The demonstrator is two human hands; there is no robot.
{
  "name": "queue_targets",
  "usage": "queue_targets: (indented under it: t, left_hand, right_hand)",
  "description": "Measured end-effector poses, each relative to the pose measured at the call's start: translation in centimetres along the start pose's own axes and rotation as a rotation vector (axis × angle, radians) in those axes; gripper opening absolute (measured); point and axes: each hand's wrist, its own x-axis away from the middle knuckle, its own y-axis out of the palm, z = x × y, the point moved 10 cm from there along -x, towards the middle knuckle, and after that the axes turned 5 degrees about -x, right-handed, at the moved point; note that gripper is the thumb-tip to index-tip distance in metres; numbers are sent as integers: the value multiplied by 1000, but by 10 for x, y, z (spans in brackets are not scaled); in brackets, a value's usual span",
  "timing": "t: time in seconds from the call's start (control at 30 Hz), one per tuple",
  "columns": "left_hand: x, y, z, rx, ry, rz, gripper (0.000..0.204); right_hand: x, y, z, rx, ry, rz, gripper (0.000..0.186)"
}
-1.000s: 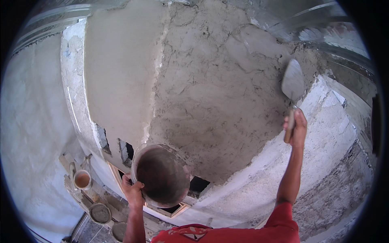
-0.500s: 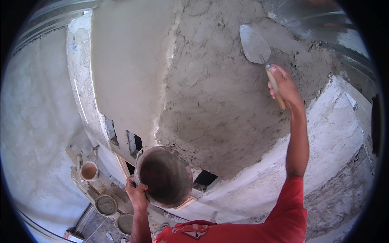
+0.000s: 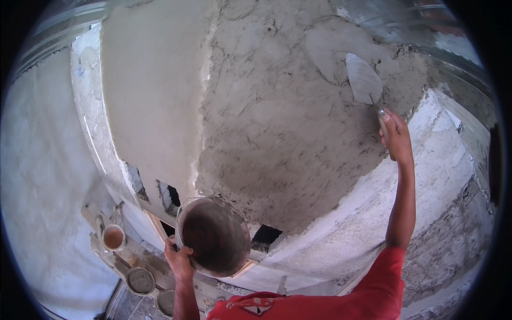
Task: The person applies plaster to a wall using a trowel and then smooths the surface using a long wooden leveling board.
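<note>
My left hand (image 3: 179, 257) grips the near left side of a grimy round bucket (image 3: 213, 234), whose dark interior faces up. My right hand (image 3: 393, 133) is closed round the wooden handle of a pointed trowel (image 3: 364, 79); its pale metal blade lies against, or very near, a rough band of wet grey plaster (image 3: 277, 117) near the upper right. Left of that band is a smoother plastered strip (image 3: 149, 90), divided from it by a ragged pale line. A smoother patch of plaster surrounds the blade.
At lower left, planks (image 3: 97, 245) bear a cup of brownish liquid (image 3: 113, 236) and pots of grey mortar (image 3: 140, 281). Dark holes (image 3: 267, 233) pierce the lower wall. A pale, crumbly ledge (image 3: 341, 224) runs along the right; a grey wall (image 3: 42, 176) stands at left.
The trowel swung up and leftward over the rough plaster, then back right and down, where it now is. My left hand keeps hold of the bucket. The view has shifted slightly.
</note>
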Motion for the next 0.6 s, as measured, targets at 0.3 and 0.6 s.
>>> queue_targets:
  t: [0.3, 0.6]
  left_hand:
    - [-1, 2, -11, -42, -45, -8, 33]
    - [-5, 7, -25, -81, -28, -32, 38]
  right_hand:
    - [78, -17, 68, -180, 84, 186, 48]
    - [68, 89, -38, -490, 51, 22, 42]
